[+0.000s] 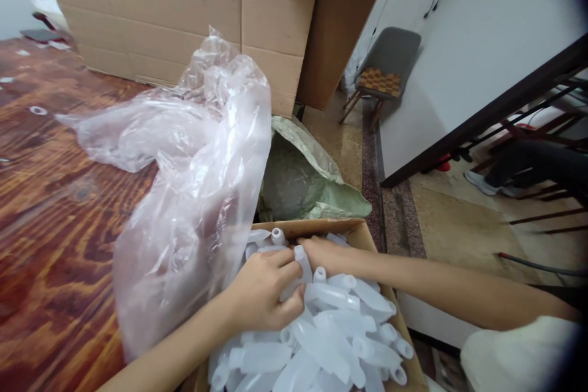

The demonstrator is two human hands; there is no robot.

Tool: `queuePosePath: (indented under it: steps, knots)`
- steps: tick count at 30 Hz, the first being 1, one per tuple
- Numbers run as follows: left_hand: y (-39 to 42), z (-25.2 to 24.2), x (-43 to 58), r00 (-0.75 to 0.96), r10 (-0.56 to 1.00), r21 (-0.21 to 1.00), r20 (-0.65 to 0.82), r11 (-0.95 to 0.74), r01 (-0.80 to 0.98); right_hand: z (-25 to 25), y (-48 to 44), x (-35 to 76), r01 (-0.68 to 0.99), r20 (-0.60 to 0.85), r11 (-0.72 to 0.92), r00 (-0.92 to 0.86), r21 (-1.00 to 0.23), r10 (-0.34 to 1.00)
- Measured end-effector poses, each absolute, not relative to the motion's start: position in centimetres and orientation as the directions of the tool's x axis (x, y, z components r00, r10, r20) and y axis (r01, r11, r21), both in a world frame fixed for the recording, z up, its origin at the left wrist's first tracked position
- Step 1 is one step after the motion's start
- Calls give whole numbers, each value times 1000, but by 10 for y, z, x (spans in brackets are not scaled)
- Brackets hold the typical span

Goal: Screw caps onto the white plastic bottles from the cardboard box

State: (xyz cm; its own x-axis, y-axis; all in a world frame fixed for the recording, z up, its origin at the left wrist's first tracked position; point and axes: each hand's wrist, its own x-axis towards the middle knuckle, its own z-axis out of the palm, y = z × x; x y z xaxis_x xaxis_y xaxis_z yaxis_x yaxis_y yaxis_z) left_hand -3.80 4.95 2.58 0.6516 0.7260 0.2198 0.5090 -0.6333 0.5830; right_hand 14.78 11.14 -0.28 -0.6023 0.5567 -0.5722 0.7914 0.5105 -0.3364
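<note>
Several translucent white plastic bottles [333, 343] with narrow open necks lie heaped in a cardboard box [362, 236]. Over the heap, my left hand [266, 291] has its fingers and thumb curled round one upright bottle [302, 262]. My right hand [321, 255] reaches into the far part of the box, just beyond that bottle. Its fingertips are hidden among the bottles and behind my left hand, so its grip does not show. A crumpled clear plastic bag [197, 196] hangs along the box's left side, beside my left forearm.
A wooden tabletop [55, 226] with a small white ring [38, 110] lies to the left. A large cardboard carton [174, 6] stands behind it. Beyond the box sits an open green sack [316, 177]. A grey chair [390, 55] and a person's shoe [480, 184] are farther right.
</note>
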Motion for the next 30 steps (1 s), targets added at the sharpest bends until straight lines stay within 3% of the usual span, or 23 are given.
queuePosePath:
  steps: [5,10,14,17,23,30]
  knots:
    - [48,26,-39,627,721,592,294,-652,473,10,114,148,690,-491,642,-709,-333,507]
    - [48,25,-40,588,733,570,342,-659,490,18,119,159,613,-302,670,-789,-419,535]
    - [49,25,-41,564,749,572,348,-646,505,28,122,170,583,-97,592,-753,-556,651]
    - [50,26,-42,520,771,623,368,-619,478,38,121,175,573,27,464,-609,-675,792]
    - [53,24,-45,385,834,734,395,-538,414,60,87,182,475,-1,222,-426,-852,905]
    - [55,23,-47,315,884,793,346,-455,404,55,28,186,512,25,229,-375,-828,927]
